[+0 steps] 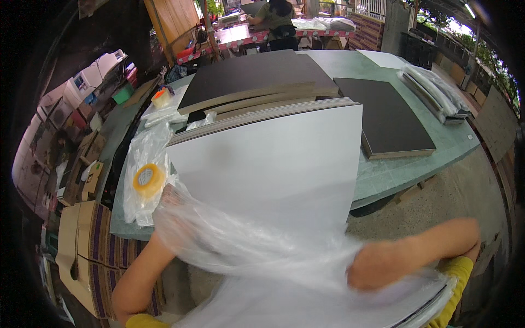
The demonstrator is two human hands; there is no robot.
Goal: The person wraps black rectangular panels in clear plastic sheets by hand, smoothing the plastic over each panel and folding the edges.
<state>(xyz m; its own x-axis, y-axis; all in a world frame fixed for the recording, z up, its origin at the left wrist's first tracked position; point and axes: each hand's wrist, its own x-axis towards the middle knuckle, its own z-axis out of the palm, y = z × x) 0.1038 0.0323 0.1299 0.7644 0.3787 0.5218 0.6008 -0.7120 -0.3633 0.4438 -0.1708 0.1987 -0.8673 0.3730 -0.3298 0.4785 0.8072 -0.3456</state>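
Observation:
A stack of thin white panels [273, 158] leans in front of me, its top edge resting toward the table. A clear plastic bag [240, 240] is bunched around the stack's lower part, smeared by motion. My left hand [178, 218] is closed on the bag at the stack's left edge, partly veiled by the plastic. At the lower right, my right hand [377, 265] makes a blurred fist on the plastic. Its fingertips are hidden. More plastic-covered sheet material lies below, close to my body.
The green table [394, 180] bears dark panels [251, 76], another dark stack [383, 115] and plastic-wrapped panels [435, 93]. A yellow tape roll [149, 180] and an orange-cored roll [161, 97] lie on plastic at left. Cardboard boxes [82, 235] stand left; a person [279, 22] works behind.

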